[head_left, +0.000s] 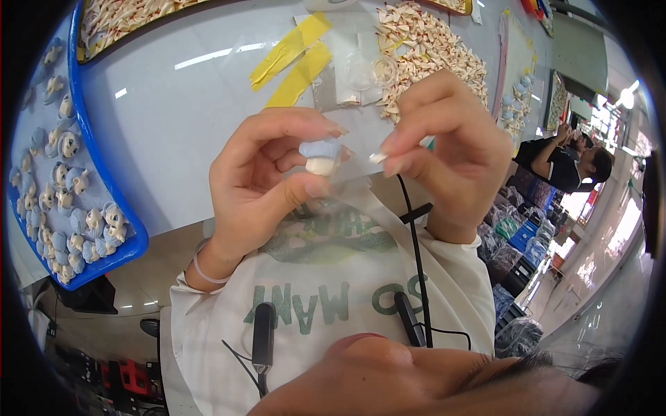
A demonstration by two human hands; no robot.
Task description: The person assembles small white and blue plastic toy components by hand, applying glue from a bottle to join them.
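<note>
Above the desk [173,104], left hand [260,184] pinches the small figurine [321,157]; right hand [451,156] nips what's probably a tiny white piece [378,158]. Steady figurine, align first.

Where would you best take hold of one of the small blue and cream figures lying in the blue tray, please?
Judging by the figure pinched in the left hand, grip a tray figure across its rounded body from above, thumb opposite forefinger; they lie loose and open upward.

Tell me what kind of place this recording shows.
Likely a small toy assembly workshop: a blue tray full of figurines, a pile of small pale parts on the worktable, and another person working nearby.
</note>
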